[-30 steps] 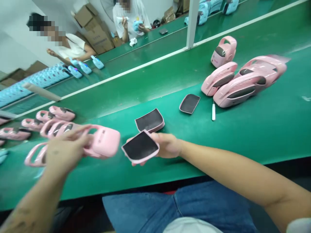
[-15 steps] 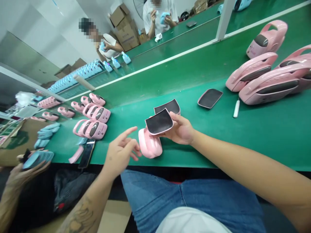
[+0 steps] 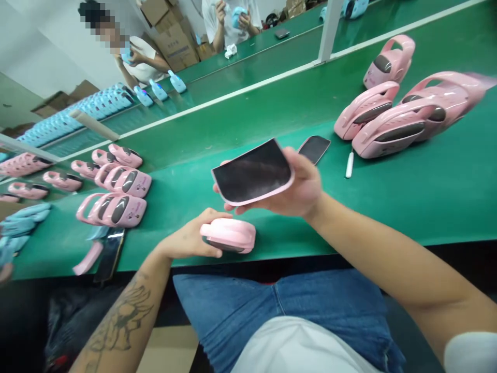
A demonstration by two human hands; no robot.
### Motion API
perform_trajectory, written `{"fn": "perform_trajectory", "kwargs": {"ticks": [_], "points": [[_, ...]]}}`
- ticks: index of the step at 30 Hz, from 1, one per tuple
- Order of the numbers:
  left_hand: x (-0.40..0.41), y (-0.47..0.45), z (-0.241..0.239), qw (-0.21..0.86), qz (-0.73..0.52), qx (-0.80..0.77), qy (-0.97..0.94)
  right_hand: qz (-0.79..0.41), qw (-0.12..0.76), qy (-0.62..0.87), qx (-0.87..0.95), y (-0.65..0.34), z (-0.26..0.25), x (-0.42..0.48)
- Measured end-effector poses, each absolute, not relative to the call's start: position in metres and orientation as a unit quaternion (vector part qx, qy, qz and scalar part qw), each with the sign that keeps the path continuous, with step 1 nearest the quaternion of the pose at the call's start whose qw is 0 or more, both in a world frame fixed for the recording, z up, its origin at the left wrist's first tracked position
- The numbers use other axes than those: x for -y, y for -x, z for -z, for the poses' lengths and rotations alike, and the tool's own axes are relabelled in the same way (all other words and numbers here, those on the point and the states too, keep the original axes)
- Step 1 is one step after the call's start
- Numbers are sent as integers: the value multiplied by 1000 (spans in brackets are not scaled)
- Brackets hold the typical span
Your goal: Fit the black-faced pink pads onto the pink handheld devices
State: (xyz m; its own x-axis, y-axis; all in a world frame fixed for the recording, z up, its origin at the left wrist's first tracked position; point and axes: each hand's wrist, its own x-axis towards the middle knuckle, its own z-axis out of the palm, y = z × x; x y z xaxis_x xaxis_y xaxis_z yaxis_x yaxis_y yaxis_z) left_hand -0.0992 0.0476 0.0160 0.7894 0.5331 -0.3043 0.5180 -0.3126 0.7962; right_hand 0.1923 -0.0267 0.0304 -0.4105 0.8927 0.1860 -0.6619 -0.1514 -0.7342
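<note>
My right hand (image 3: 305, 189) holds up a curved black panel with a pink rim (image 3: 254, 173), its dark face toward me. The thumb is behind its right edge and fingertips show beneath it. Lower and to the left, my left hand (image 3: 190, 235) grips the left end of a pink handled plastic case (image 3: 235, 233), fingers behind and thumb in front. The case lies on its side near the table's front edge, a dark window low on it. Another black panel (image 3: 316, 147) lies on the green table, partly hidden by my right hand.
Pink handled cases stand at right (image 3: 396, 137) and left (image 3: 122, 210). Near the right group lies a white stick-like tool (image 3: 349, 166). A phone (image 3: 110, 255), pink strip (image 3: 88, 259) and light-blue pieces (image 3: 29, 223) lie at left. Two people sit beyond the white-edged divider (image 3: 217, 99).
My left hand has moved onto the pink case and turned it on its side. My right hand has raised the panel nearer to me. The view has shifted right.
</note>
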Motion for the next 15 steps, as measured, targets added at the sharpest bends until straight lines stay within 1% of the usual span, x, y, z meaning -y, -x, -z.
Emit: {"fn": "perform_trajectory", "kwargs": {"ticks": [2, 4, 8, 10, 12, 15], "points": [[-24, 102, -7, 501, -77, -342, -791, -700, 565, 185, 396, -199, -42, 48], [8, 107, 3, 545, -181, -376, -727, -663, 594, 211, 403, -204, -41, 74], [84, 117, 22, 689, -323, -419, -495, -675, 536, 310, 403, -202, 4, 134], [116, 123, 28, 740, -353, -426, -383, -679, 490, 340, 428, -194, 32, 159], [137, 128, 32, 770, -352, -427, -318, -684, 488, 338, 423, -179, 52, 176], [149, 130, 33, 779, -352, -424, -300, -650, 503, 386, 420, -147, 59, 185]]}}
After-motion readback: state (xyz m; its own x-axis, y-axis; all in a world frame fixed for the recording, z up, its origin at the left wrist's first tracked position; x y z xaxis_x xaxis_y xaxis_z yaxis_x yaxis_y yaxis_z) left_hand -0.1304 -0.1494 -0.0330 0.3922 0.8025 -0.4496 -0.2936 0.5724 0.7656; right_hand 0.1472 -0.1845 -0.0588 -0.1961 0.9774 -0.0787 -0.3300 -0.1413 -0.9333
